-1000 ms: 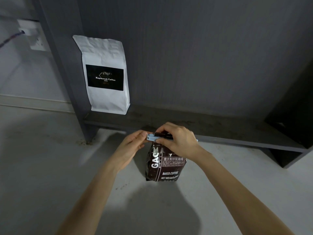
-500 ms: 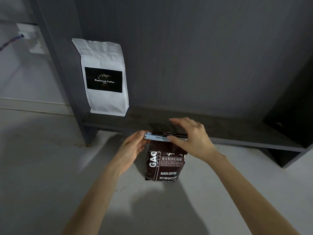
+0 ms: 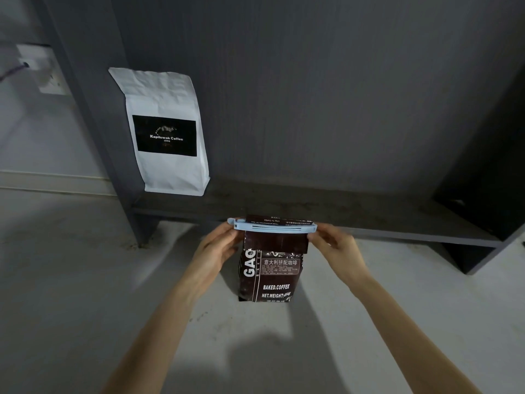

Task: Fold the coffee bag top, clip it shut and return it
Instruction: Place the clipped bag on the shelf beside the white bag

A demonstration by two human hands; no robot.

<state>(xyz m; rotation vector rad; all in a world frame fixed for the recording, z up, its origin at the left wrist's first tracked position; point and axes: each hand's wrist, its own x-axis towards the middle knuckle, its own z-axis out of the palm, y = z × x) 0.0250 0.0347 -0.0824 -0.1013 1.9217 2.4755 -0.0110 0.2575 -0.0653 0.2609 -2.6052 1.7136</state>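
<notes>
Head cam, only view. My coffee bag (image 3: 268, 275) stands upright on the pale floor (image 3: 71, 280), just in front of the low dark shelf (image 3: 355, 214); its top edge overlaps the shelf's front lip in the pic, can't tell if they touch. Bag's long axis runs vertical, printed face toward me, w/ "BAKED.COFFEE" reading right way up. Top is folded over toward me, flap hanging down the front.

Blue clip (image 3: 272, 226) sits across the fold, long axis horizontal, parallel to the shelf lip, sticking out past both bag sides; its hooked end points left.

My left hand (image 3: 218, 248) is at the clip's left end, fingers curled narrow around it, thumb on top, palm against the bag's left side. My right hand (image 3: 338, 245) is at the clip's right end, fingertips (image 3: 314, 237) pinched narrow on the tip. Both forearms come up from the bottom corners.

Room: shelf surface is bare from the bag rightward to the dark side panel (image 3: 483, 166). Left of the bag, a white bag (image 3: 166, 132) stands on the shelf's left end, leaning on the back wall, beside the upright post (image 3: 93, 109). Floor is open on both sides of my bag. Wall socket (image 3: 42, 69) w/ a plug sits far left of the post.
</notes>
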